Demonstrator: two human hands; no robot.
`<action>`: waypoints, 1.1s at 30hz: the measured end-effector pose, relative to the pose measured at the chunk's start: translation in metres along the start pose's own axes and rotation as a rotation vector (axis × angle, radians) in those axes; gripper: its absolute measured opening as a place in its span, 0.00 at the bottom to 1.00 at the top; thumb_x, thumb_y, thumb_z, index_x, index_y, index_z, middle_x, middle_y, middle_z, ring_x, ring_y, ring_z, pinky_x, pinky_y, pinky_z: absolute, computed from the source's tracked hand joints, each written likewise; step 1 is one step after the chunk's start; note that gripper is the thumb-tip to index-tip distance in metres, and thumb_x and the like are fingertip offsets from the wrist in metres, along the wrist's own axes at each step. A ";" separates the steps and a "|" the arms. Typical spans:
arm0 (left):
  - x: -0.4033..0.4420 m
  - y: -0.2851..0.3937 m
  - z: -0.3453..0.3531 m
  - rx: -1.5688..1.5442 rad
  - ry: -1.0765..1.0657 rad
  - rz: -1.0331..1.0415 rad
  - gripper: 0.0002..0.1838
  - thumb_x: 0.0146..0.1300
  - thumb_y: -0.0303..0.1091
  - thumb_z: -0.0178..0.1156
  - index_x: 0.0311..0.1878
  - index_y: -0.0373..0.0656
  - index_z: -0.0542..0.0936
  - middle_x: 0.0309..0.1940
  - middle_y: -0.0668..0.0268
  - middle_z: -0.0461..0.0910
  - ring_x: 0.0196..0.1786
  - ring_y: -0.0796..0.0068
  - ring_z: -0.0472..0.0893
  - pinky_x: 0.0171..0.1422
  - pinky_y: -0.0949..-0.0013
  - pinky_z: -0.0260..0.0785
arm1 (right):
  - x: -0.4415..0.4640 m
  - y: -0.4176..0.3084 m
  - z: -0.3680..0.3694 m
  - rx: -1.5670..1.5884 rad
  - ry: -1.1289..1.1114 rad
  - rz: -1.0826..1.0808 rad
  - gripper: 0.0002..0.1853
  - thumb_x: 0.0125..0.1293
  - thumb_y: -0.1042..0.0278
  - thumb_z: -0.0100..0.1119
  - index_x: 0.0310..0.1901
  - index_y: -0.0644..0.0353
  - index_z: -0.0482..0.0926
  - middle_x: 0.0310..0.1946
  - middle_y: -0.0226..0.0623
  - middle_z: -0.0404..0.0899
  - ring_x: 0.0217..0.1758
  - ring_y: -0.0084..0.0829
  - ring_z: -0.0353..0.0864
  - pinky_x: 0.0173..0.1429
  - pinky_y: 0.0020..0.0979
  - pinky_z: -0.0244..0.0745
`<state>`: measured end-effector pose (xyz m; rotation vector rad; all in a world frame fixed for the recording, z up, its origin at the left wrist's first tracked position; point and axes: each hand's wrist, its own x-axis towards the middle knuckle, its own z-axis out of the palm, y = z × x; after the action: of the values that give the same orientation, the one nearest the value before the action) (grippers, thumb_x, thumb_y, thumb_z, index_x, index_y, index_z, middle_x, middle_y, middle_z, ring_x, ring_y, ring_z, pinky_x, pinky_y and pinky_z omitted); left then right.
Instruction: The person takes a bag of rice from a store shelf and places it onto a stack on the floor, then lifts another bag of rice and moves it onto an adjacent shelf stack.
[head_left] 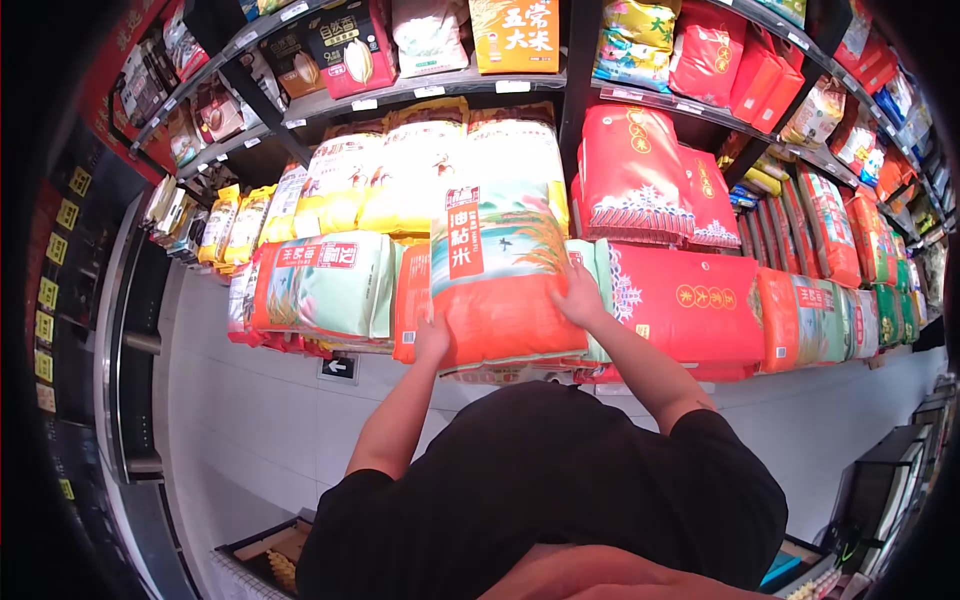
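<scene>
A large rice bag [505, 318] with a green landscape top and an orange-red lower part lies in front of me. My left hand [432, 338] holds its lower left side, and my right hand [580, 298] presses against its right side. Part of each hand's fingers is hidden by the bag's edges. To its left lies a similar green and orange rice bag [345, 285]. On the right is a big red rice bag [690, 300] with gold lettering.
White and yellow rice bags [410, 175] stand behind. Upright red bags [635, 170] are at the back right. Above runs a shelf [420, 103] with more packages. A floor sign [338, 367] with an arrow lies at left on the tiled floor [260, 420]. Dark racks [890, 480] stand at right.
</scene>
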<state>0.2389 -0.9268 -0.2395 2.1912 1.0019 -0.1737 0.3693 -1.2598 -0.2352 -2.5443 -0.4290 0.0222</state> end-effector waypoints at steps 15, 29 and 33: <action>-0.012 0.047 0.033 0.145 0.305 0.027 0.38 0.72 0.60 0.53 0.75 0.41 0.69 0.68 0.46 0.75 0.69 0.46 0.76 0.72 0.48 0.68 | 0.044 -0.002 0.025 0.150 -0.023 -0.247 0.36 0.67 0.49 0.63 0.72 0.59 0.72 0.76 0.56 0.62 0.81 0.53 0.57 0.83 0.50 0.53; -0.010 0.048 0.036 0.089 0.362 0.053 0.37 0.72 0.58 0.56 0.73 0.38 0.72 0.67 0.46 0.76 0.69 0.47 0.76 0.72 0.50 0.69 | 0.044 -0.001 0.021 0.189 0.007 -0.264 0.34 0.66 0.52 0.65 0.70 0.60 0.74 0.76 0.56 0.63 0.80 0.55 0.60 0.82 0.50 0.55; -0.010 0.047 0.034 0.094 0.357 0.049 0.37 0.72 0.58 0.56 0.73 0.39 0.72 0.67 0.47 0.77 0.69 0.48 0.76 0.72 0.50 0.69 | 0.045 0.001 0.025 0.194 0.005 -0.270 0.34 0.66 0.50 0.65 0.70 0.59 0.74 0.76 0.56 0.63 0.80 0.54 0.59 0.82 0.52 0.54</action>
<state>0.2709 -0.9761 -0.2346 2.3823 1.1491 0.2052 0.4100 -1.2337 -0.2531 -2.2777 -0.7281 -0.0413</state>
